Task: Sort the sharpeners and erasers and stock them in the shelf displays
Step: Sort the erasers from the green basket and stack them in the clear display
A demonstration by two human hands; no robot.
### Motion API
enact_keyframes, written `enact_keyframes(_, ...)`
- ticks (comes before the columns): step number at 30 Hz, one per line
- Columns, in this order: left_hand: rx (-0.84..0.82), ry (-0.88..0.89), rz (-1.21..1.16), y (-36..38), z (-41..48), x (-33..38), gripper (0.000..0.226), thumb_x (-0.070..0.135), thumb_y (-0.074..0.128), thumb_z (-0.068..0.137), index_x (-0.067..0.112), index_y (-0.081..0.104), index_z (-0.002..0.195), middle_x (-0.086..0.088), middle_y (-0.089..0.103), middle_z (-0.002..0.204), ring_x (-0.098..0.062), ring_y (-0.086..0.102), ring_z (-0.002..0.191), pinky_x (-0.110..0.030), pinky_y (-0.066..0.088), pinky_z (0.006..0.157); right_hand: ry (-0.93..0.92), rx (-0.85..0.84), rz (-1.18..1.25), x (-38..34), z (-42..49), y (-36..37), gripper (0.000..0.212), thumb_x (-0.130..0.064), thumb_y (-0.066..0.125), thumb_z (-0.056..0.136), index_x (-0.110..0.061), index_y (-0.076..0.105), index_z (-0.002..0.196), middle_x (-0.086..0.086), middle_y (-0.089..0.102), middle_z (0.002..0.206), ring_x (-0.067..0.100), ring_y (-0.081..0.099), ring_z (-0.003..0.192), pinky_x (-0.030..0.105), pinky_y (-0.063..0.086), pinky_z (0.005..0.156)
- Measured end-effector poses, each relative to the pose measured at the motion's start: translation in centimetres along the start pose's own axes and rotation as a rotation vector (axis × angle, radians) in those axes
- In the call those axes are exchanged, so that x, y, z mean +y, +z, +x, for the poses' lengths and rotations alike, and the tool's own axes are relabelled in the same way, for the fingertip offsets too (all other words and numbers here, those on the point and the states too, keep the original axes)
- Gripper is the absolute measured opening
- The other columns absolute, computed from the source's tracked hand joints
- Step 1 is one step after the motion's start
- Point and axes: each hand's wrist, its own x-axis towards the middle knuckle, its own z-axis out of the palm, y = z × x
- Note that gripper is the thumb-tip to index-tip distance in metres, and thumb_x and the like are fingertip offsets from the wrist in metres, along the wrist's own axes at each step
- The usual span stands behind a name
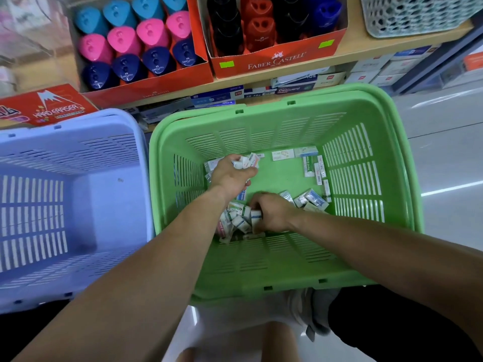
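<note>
Gathering erasers [311, 199] in the basket [287, 100]: left grip [232, 173] holds a handful at the far-left corner, right grip [271, 212] clutches more by the near edge. Next, probably, stocking the shelf [352, 48].

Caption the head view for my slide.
Left hand and right hand grip erasers in green basket below shelved sharpeners.

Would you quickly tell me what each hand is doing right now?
Left hand: holds several erasers.
Right hand: grips the eraser pile.
</note>
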Motion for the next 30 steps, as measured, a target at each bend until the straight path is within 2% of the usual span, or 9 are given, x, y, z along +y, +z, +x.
enact_keyframes(3, -0.073, 0.053, 0.190, -1.4, -1.9, 0.5, 0.054, 0.022, 0.076, 0.089, 0.022, 0.050, 0.137, -0.005, 0.063, 0.121, -0.021, 0.073, 0.089, -0.042, 0.059, 0.089, 0.006, -0.020, 0.053, -0.3, -0.2, 0.3, 0.051, -0.023, 0.088, 0.072, -0.020, 0.058, 0.113, -0.005, 0.062, 0.104, 0.019, 0.061, 0.096, 0.035, 0.052, 0.088)
enact_keyframes(7, -0.166, 0.121, 0.415, -4.8, -5.6, 1.7, 0.054, 0.029, 0.079, 0.086, 0.029, 0.053, 0.133, -0.005, 0.071, 0.103, -0.023, 0.074, 0.083, -0.042, 0.062, 0.081, -0.012, -0.098, 0.025, -0.3, -0.4, 0.6, 0.036, -0.023, 0.083, 0.078, -0.024, 0.063, 0.108, -0.004, 0.059, 0.110, 0.021, 0.060, 0.103, 0.034, 0.050, 0.094)
enact_keyframes(12, -0.243, 0.170, 0.313, -8.5, -11.0, 3.7, 0.049, 0.019, 0.081, 0.084, 0.016, 0.058, 0.128, -0.005, 0.071, 0.101, -0.017, 0.075, 0.074, -0.022, 0.058, 0.063, 0.050, -0.042, 0.093, -1.5, -1.9, -1.8, 0.062, -0.021, 0.083, 0.081, -0.012, 0.056, 0.136, 0.007, 0.058, 0.138, 0.026, 0.058, 0.121, 0.035, 0.046, 0.106)
enact_keyframes(15, -0.282, 0.237, 0.291, -9.1, -14.1, 5.1, 0.042, 0.019, 0.081, 0.084, 0.018, 0.060, 0.120, -0.006, 0.071, 0.099, -0.020, 0.075, 0.072, -0.027, 0.059, 0.064, 0.039, -0.019, 0.130, -2.9, -3.6, -4.5, 0.068, -0.027, 0.084, 0.080, -0.012, 0.054, 0.139, 0.007, 0.055, 0.145, 0.025, 0.057, 0.124, 0.032, 0.042, 0.107)
enact_keyframes(18, -0.212, 0.328, 0.328, -10.7, -16.3, 6.2, 0.033, 0.034, 0.086, 0.076, 0.023, 0.069, 0.101, -0.002, 0.070, 0.086, -0.021, 0.068, 0.073, -0.035, 0.052, 0.072, 0.009, 0.050, 0.255, -6.1, -6.3, -8.4, 0.064, -0.023, 0.085, 0.081, -0.008, 0.056, 0.136, 0.008, 0.059, 0.138, 0.020, 0.067, 0.098, 0.028, 0.058, 0.081)
enact_keyframes(22, -0.099, 0.342, 0.285, -14.5, -18.4, 6.6, 0.067, 0.069, 0.083, 0.051, 0.025, 0.071, 0.100, 0.001, 0.076, 0.093, -0.021, 0.070, 0.088, -0.037, 0.052, 0.080, -0.094, 0.167, 0.457, -12.1, -12.5, -12.6, 0.044, -0.013, 0.083, 0.082, -0.011, 0.063, 0.121, 0.008, 0.069, 0.108, 0.023, 0.071, 0.091, 0.040, 0.062, 0.084)
enact_keyframes(25, -0.091, 0.399, 0.124, -16.9, -21.3, 7.0, 0.044, 0.054, 0.079, 0.068, 0.018, 0.068, 0.092, -0.004, 0.077, 0.086, -0.020, 0.070, 0.079, -0.033, 0.047, 0.073, -0.187, 0.253, 0.592, -16.5, -17.6, -14.1, 0.039, -0.006, 0.083, 0.080, -0.014, 0.066, 0.114, 0.005, 0.068, 0.099, 0.013, 0.070, 0.080, 0.032, 0.062, 0.079)
enact_keyframes(28, -0.127, 0.393, -0.174, -18.1, -23.3, 6.8, 0.019, 0.020, 0.074, 0.090, 0.013, 0.062, 0.102, -0.009, 0.074, 0.088, -0.026, 0.074, 0.085, -0.031, 0.055, 0.070, -0.233, 0.310, 0.728, -19.2, -21.9, -14.0, 0.042, -0.008, 0.085, 0.075, -0.014, 0.068, 0.112, 0.008, 0.068, 0.098, 0.014, 0.069, 0.082, 0.032, 0.061, 0.077)
enact_keyframes(30, -0.135, 0.392, -0.321, -18.0, -24.4, 6.7, 0.024, 0.009, 0.071, 0.090, 0.010, 0.058, 0.110, -0.007, 0.073, 0.086, -0.029, 0.075, 0.088, -0.026, 0.057, 0.064, -0.245, 0.342, 0.827, -20.5, -23.8, -13.5, 0.052, -0.009, 0.087, 0.070, -0.010, 0.067, 0.118, 0.012, 0.070, 0.100, 0.018, 0.069, 0.085, 0.033, 0.060, 0.076)
